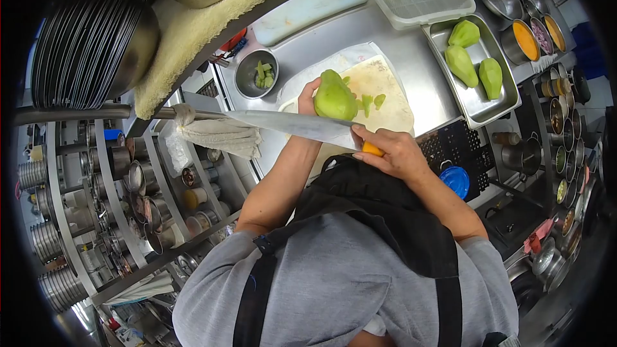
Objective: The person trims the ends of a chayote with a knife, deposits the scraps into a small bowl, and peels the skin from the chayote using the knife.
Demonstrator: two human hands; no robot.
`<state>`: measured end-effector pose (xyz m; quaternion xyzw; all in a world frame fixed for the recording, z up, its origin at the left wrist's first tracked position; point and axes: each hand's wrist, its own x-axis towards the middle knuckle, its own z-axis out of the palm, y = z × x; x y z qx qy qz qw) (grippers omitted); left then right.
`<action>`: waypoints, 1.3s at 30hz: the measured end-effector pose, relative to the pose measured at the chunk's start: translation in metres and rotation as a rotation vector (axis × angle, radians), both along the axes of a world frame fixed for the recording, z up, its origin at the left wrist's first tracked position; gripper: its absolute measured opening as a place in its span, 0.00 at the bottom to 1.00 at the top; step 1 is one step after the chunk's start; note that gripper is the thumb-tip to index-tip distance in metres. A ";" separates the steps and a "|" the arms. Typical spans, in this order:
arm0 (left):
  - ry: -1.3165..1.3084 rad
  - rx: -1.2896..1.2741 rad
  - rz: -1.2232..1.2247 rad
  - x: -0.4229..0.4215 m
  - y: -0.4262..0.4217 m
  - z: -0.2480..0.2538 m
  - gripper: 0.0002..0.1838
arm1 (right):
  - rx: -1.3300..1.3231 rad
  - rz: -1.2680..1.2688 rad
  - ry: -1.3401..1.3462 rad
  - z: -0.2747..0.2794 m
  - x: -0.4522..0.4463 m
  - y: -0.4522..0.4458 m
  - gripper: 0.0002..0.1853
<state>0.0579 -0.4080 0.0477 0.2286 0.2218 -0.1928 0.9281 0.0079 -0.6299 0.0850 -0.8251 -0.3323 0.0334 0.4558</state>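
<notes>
My left hand [308,99] is wrapped around a green, pear-shaped chayote [335,96], held above the white cutting board [393,108]. In my right hand [400,154] is a large kitchen knife [289,125] with an orange handle. Its broad blade points left, across the front of my left wrist and just below the chayote. Small green pieces [366,104] lie on the board to the right of the chayote. A steel bowl [243,83] at the upper left holds cut green pieces.
Three light-green chayotes sit in a steel tray [483,110] on the right. Behind it, a plastic basket [427,0] holds more chayotes. A marble-patterned board [312,8] lies at the back. A towel [222,136] hangs from a rail at left; stacked pans [87,35] stand above.
</notes>
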 end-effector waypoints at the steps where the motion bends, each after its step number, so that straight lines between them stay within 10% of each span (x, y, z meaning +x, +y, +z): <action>1: -0.001 0.000 -0.001 0.001 0.001 -0.004 0.24 | 0.011 0.007 -0.036 -0.002 0.000 0.001 0.27; 39: 0.169 -0.035 0.343 -0.026 -0.004 -0.008 0.24 | 0.099 -0.221 0.201 -0.061 0.012 -0.029 0.26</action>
